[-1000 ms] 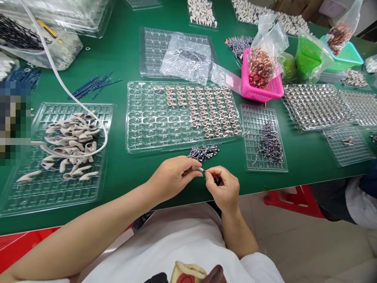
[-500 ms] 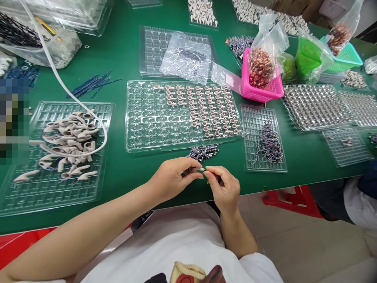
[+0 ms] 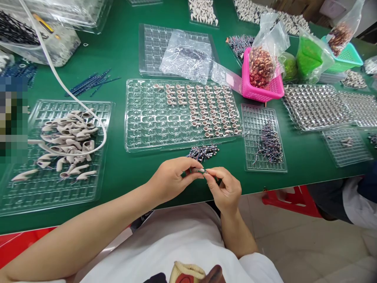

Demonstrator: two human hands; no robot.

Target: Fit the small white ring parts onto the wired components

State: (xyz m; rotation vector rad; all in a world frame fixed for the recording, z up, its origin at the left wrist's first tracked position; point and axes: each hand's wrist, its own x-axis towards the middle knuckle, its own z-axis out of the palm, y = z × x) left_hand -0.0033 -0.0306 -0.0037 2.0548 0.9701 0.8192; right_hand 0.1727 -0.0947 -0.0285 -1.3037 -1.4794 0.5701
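My left hand is closed in a pinch on a small off-white earbud shell, mostly covered by my fingers. At the shell's right end, my right hand pinches something small, perhaps a thin wire or board, too tiny to make out. Just beyond my hands lies a pile of small wired parts. Farther off sits a clear tray, its right part filled with rows of earbud shells. To the left, another clear tray bears a heap of similar stemmed shells.
A white cable loops over the left tray. Dark blue strips lie behind it. On the right are a small tray of wired parts and a pink basket with a bag of copper-coloured parts. A red stool stands below the table edge.
My right hand has shifted slightly to the right and down, its fingertips still near the shell's end. My left hand is almost unmoved.
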